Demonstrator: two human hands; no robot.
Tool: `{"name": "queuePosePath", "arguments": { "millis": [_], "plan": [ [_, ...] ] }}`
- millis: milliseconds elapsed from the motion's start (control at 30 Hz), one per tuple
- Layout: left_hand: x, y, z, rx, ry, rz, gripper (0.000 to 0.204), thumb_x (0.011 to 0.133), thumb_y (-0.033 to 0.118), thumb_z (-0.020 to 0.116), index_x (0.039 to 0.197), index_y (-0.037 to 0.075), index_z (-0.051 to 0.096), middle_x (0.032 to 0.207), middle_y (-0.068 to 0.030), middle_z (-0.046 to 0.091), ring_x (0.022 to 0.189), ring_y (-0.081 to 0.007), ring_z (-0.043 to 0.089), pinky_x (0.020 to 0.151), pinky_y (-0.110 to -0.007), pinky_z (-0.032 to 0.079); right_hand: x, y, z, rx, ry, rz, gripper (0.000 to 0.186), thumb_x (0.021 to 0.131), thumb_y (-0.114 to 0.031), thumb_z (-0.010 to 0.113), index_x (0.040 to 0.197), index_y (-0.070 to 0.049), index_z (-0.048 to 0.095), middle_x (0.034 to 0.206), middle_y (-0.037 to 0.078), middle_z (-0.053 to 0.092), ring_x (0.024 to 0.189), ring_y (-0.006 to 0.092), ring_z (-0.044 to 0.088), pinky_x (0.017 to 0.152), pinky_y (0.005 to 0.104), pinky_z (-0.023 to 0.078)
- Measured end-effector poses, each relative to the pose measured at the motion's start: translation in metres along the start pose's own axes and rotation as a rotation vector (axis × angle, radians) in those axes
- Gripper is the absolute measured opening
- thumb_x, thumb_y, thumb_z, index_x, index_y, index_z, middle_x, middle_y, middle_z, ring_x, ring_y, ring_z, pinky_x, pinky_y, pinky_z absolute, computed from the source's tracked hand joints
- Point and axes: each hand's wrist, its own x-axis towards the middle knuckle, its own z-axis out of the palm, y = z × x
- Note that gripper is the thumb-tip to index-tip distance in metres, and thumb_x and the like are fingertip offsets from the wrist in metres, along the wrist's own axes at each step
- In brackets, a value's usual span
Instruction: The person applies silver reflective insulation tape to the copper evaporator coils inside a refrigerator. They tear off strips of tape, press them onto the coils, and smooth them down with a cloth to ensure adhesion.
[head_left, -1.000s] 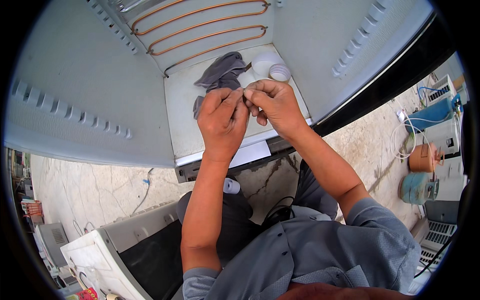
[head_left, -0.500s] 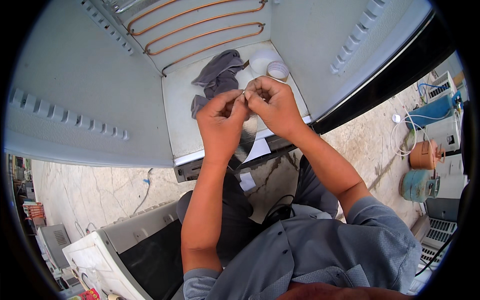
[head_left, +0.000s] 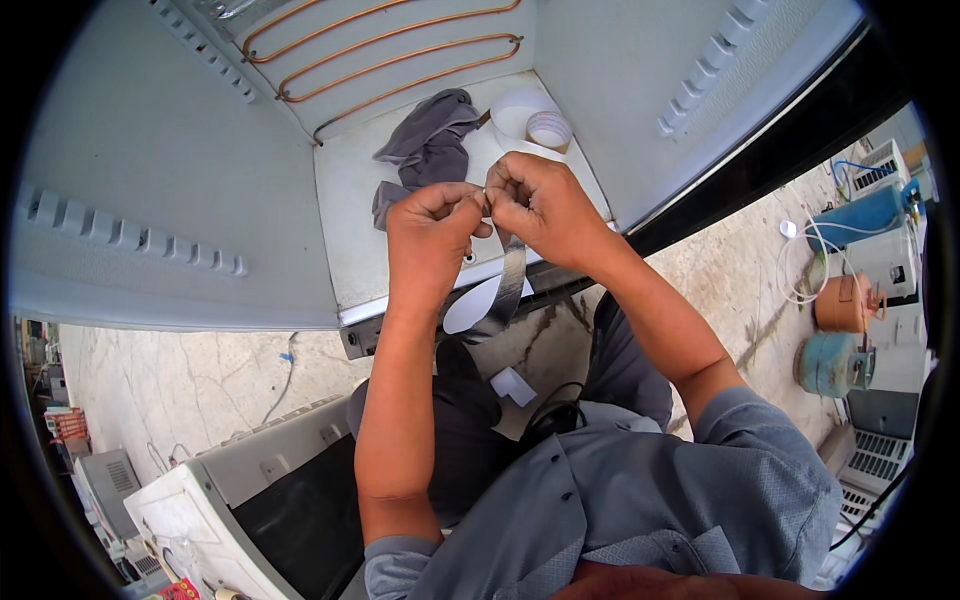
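Note:
Both hands meet fingertip to fingertip above the floor of an open fridge cabinet. My right hand (head_left: 535, 205) pinches the upper end of a strip of silver foil tape (head_left: 511, 278), which hangs below it and curls, showing its white backing (head_left: 470, 308). My left hand (head_left: 430, 230) is closed, thumb and forefinger pinching at the same end of the strip; the exact grip is hidden by the fingers. Behind the hands a grey cloth (head_left: 432, 135) lies crumpled on the white cabinet floor. To its right is a tape roll (head_left: 548, 128) beside a curled white strip (head_left: 512, 108).
Bent copper tubing (head_left: 400, 62) runs along the back wall. Ribbed shelf supports (head_left: 130, 235) line the side walls. On the concrete at right stand an orange cylinder (head_left: 845, 302) and a teal cylinder (head_left: 830, 365). A white appliance panel (head_left: 190, 510) lies at lower left.
The hanging foil strip has swung and turned, so more of its silver face and curled white backing shows. Both hands keep pinching at nearly the same place. The view has shifted slightly.

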Motion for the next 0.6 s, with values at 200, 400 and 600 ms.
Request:
{"name": "queuePosePath", "arguments": {
  "millis": [200, 400, 600],
  "plan": [
    [-0.003, 0.003, 0.007, -0.058, 0.014, -0.078, 0.013, 0.094, 0.010, 0.072, 0.100, -0.002, 0.076, 0.081, -0.0048, 0.074, 0.065, -0.0079, 0.066, 0.052, -0.021, 0.044, -0.005, 0.006, 0.000, -0.070, 0.066, -0.031, 0.013, 0.082, -0.007, 0.067, 0.089, 0.003, 0.062, 0.075, 0.011, 0.064, 0.066, 0.0193, 0.062, 0.063, 0.0352, 0.051],
    [-0.004, 0.003, 0.007, 0.002, -0.022, -0.109, 0.015, 0.094, 0.011, 0.071, 0.099, -0.001, 0.077, 0.082, -0.0047, 0.075, 0.062, -0.0066, 0.063, 0.050, -0.020, 0.042, -0.010, 0.009, -0.006, -0.112, 0.030, -0.071, 0.012, 0.083, -0.007, 0.067, 0.089, 0.002, 0.061, 0.075, 0.011, 0.064, 0.066, 0.0191, 0.062, 0.063, 0.0354, 0.051],
    [-0.008, 0.005, 0.010, -0.006, -0.038, -0.151, 0.015, 0.093, 0.012, 0.071, 0.098, 0.000, 0.078, 0.083, -0.0040, 0.075, 0.061, -0.0057, 0.062, 0.049, -0.019, 0.041, -0.019, 0.002, -0.010, -0.078, 0.009, -0.038, 0.009, 0.087, -0.006, 0.064, 0.091, 0.002, 0.060, 0.072, 0.011, 0.064, 0.064, 0.0186, 0.063, 0.062, 0.0347, 0.051]
  ]
}}
